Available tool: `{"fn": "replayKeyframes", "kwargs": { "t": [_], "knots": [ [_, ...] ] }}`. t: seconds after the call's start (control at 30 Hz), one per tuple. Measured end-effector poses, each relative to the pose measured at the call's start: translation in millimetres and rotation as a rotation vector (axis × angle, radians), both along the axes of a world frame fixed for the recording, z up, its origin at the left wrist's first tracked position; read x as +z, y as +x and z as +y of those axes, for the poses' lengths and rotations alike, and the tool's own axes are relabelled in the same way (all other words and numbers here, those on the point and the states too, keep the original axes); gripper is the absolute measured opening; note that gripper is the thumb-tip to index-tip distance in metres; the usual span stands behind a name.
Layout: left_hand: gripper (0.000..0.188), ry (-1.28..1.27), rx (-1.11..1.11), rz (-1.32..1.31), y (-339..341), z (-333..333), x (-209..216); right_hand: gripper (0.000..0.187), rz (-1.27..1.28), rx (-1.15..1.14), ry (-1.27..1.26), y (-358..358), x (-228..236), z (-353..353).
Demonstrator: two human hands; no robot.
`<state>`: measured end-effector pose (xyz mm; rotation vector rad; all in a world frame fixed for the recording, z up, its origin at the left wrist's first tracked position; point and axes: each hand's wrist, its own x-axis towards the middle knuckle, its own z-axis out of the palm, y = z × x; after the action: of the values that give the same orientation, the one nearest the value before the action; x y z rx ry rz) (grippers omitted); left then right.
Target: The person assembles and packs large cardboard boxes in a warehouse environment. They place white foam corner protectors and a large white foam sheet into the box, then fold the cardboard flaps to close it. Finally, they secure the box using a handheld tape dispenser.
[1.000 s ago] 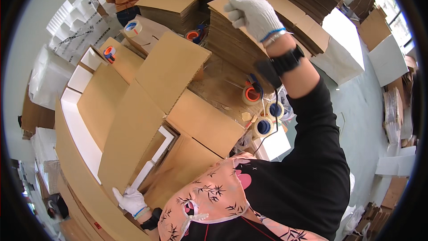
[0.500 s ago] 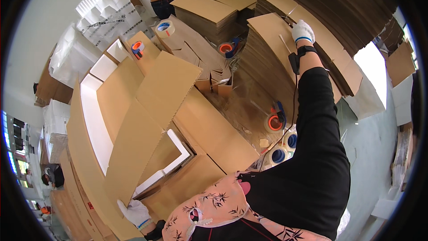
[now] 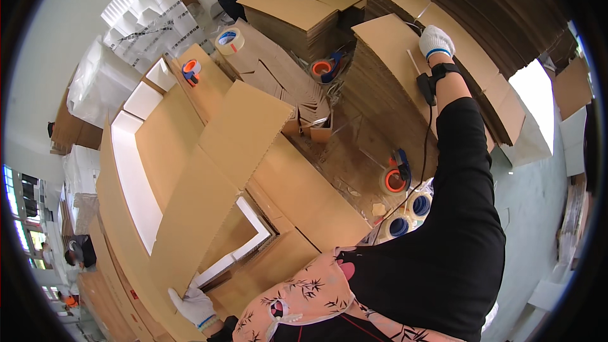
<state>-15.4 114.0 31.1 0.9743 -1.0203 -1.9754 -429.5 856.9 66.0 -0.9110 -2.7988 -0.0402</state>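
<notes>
In the head view, my left hand [image 3: 192, 306] touches one raised flap [image 3: 209, 177]; right of it sits the open carton [image 3: 323, 206], white foam [image 3: 132, 177] in, closing undone. My right hand [image 3: 437, 42] bends over a cardboard stack [image 3: 392, 44] (whether either grips, I can't tell). Left of it: three orange-cored tapes [image 3: 387, 179], three blue-cored rolls [image 3: 391, 227].

We see a brown worktop [image 3: 347, 152], scuffed and littered with small scraps. On its left we have the open cardboard box [image 3: 310, 193]; on its far right, a tall stack of flat cardboard [image 3: 389, 57]. Near right, we find an orange-and-blue tape dispenser [image 3: 403, 168], with blue-cored tape rolls [image 3: 398, 226] just nearer.
</notes>
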Motion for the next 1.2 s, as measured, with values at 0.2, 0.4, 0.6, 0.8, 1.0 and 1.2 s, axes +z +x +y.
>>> {"fn": "replayKeyframes", "kwargs": {
  "t": [0.2, 0.4, 0.6, 0.8, 1.0, 1.2],
  "knots": [
    [0.025, 0.004, 0.052, -0.017, -3, 0, -1, 0.031, 0.121, -0.029, -0.071, 10, 5, -1],
    [0.040, -0.047, -0.216, 0.023, 22, -28, -17, 0.029, 0.106, 0.099, -0.073, -3, -11, 7],
    [0.041, -0.057, -0.189, 0.039, 9, -15, -11, 0.026, 0.084, -0.032, -0.829, -31, -41, 43],
    [0.041, -0.018, -0.357, 0.117, 21, -33, -12, 0.025, 0.450, -0.025, -0.986, -2, -26, 16],
    [0.040, -0.024, -0.282, 0.052, 25, -42, -26, 0.020, 0.460, -0.048, -1.119, 8, -13, 10],
    [0.040, -0.028, -0.207, 0.018, 5, -13, -7, 0.021, 0.483, -0.022, -1.259, 9, -16, 19]
  ]
}}
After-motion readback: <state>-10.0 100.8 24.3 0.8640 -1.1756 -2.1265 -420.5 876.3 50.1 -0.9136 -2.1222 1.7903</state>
